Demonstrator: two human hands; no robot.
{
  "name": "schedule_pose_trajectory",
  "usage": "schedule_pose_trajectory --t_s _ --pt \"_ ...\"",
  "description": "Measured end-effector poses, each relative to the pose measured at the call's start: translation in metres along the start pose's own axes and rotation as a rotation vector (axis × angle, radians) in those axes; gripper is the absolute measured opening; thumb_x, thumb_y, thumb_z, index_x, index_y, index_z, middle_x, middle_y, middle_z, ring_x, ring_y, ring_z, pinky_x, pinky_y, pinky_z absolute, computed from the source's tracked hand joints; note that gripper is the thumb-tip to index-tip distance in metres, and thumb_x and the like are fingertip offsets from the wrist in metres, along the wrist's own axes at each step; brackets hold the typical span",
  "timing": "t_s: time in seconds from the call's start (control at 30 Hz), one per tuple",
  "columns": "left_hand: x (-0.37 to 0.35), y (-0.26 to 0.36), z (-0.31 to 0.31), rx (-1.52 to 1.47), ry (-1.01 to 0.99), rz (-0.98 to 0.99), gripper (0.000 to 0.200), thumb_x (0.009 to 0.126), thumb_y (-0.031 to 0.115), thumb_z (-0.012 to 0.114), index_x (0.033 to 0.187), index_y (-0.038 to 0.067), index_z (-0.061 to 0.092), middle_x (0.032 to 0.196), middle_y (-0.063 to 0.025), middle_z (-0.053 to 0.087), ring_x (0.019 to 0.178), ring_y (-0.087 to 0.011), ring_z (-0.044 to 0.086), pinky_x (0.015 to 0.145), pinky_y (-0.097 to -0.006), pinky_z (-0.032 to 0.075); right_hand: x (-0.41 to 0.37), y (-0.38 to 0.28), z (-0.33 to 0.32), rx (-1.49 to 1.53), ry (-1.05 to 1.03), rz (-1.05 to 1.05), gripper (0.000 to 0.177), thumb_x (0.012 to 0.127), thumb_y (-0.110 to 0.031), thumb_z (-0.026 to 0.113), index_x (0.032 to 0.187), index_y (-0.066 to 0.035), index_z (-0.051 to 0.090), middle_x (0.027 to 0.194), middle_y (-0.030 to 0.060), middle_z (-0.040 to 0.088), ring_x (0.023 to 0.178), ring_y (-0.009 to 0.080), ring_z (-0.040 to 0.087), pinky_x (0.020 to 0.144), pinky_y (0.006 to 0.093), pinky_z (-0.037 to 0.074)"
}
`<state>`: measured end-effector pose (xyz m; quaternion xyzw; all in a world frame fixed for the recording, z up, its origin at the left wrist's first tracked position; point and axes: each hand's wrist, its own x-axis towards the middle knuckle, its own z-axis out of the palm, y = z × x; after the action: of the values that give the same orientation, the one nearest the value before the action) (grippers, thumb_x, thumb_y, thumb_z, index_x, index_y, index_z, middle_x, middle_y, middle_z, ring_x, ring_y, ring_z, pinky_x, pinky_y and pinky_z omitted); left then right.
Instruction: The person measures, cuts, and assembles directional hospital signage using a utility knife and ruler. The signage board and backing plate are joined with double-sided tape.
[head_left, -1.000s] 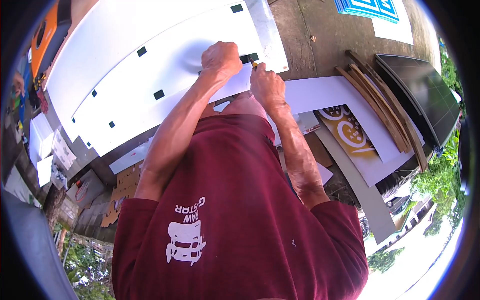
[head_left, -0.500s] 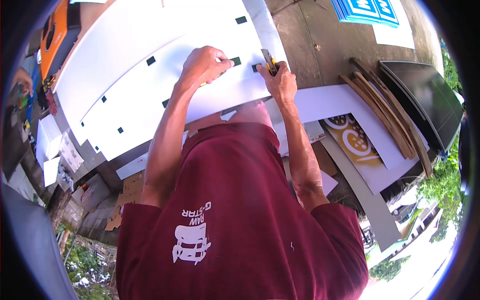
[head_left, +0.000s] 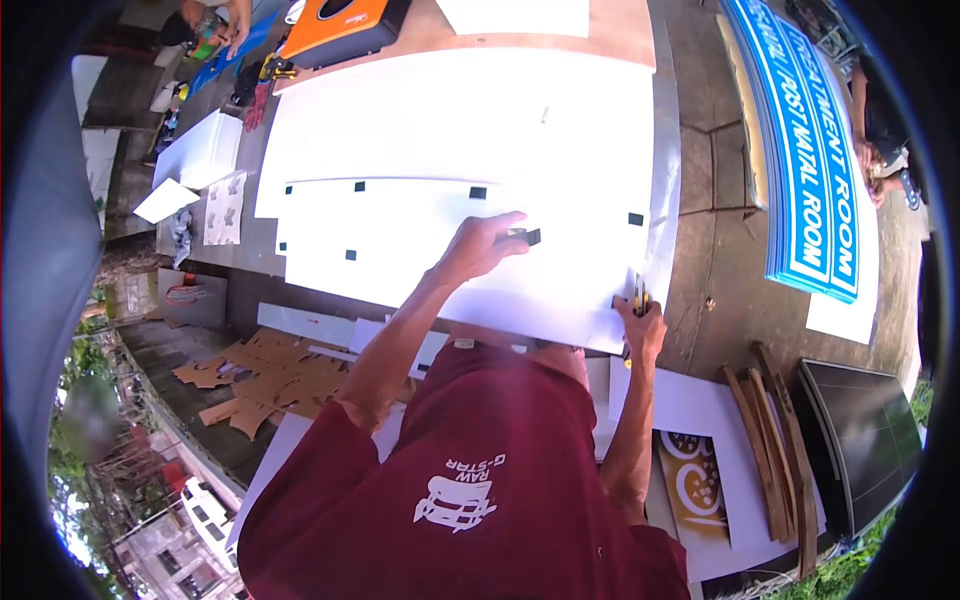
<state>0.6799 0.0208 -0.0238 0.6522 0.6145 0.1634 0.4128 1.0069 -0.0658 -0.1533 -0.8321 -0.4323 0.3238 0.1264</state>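
Several cardboard cutouts [head_left: 255,375] lie far left, low in view. White sheet [head_left: 400,250] next, lying flat, small black tabs [head_left: 478,192] dotted over it. Left hand [head_left: 478,248] reaches out over the sheet, fingertips pinched together on one tab [head_left: 527,237], which sits on the sheet right of its middle. Right hand [head_left: 646,328] is at the sheet's near right corner, fingers clamped round a knife [head_left: 638,296]. The knife is yellow and black, points away from the body and touches the sheet edge. Further right, blue signs [head_left: 810,150] are stacked, with white lettering. Wood strips [head_left: 770,450] and dark panel [head_left: 860,440] are lower right, well apart from both hands.
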Motion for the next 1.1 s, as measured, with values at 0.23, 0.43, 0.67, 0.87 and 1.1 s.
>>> schedule_pose_trajectory --t_s 0.23,0.43,0.67,0.87,1.1 --pt "0.052 -0.045 -0.071 0.23 0.264 0.065 0.042 0.079 0.023 0.082 0.12 0.015 0.072 0.096 -0.0112 0.075 0.093 -0.0235 0.066 0.085 -0.0341 0.052 -0.015 -0.003 -0.027 0.228 0.102 -0.157 0.047 0.078 -0.028 0.077 0.108 0.005 0.062 0.094 0.0236 0.069 0.087 0.0383 0.07 0.08 0.0458 0.054" --pt "0.097 -0.109 -0.122 0.444 0.509 0.119 0.034 0.071 0.025 0.085 0.102 0.017 0.077 0.08 -0.0016 0.075 0.087 -0.0216 0.061 0.08 -0.0372 0.05 -0.001 -0.052 -0.023 0.014 0.211 -0.326 0.043 0.085 -0.025 0.072 0.12 -0.003 0.06 0.1 0.0214 0.058 0.092 0.0418 0.06 0.08 0.0499 0.05" --pt "0.13 -0.178 -0.179 0.519 0.638 0.145 0.034 0.072 0.021 0.085 0.105 0.017 0.076 0.083 0.0009 0.074 0.091 -0.02 0.057 0.079 -0.0373 0.052 0.053 -0.164 0.009 -0.259 0.208 -0.537 0.042 0.087 -0.021 0.071 0.122 -0.009 0.051 0.109 0.0144 0.055 0.107 0.0343 0.055 0.085 0.0509 0.046" --pt "0.133 -0.22 -0.2 0.578 0.735 0.16 0.038 0.072 0.02 0.086 0.108 0.019 0.075 0.085 0.0023 0.074 0.094 -0.0197 0.058 0.084 -0.0374 0.049 0.108 -0.228 0.04 -0.376 0.242 -0.682 0.033 0.087 -0.02 0.071 0.113 -0.01 0.053 0.107 0.011 0.056 0.104 0.0314 0.056 0.082 0.0493 0.046" --pt "0.082 -0.226 -0.179 0.528 0.699 0.134 0.053 0.08 0.019 0.082 0.13 0.014 0.064 0.113 -0.0074 0.07 0.111 -0.0257 0.059 0.093 -0.0397 0.049 0.12 -0.233 0.05 -0.348 0.346 -0.824 0.045 0.09 -0.027 0.07 0.13 -0.012 0.055 0.116 0.0112 0.056 0.11 0.0313 0.055 0.091 0.0486 0.045"
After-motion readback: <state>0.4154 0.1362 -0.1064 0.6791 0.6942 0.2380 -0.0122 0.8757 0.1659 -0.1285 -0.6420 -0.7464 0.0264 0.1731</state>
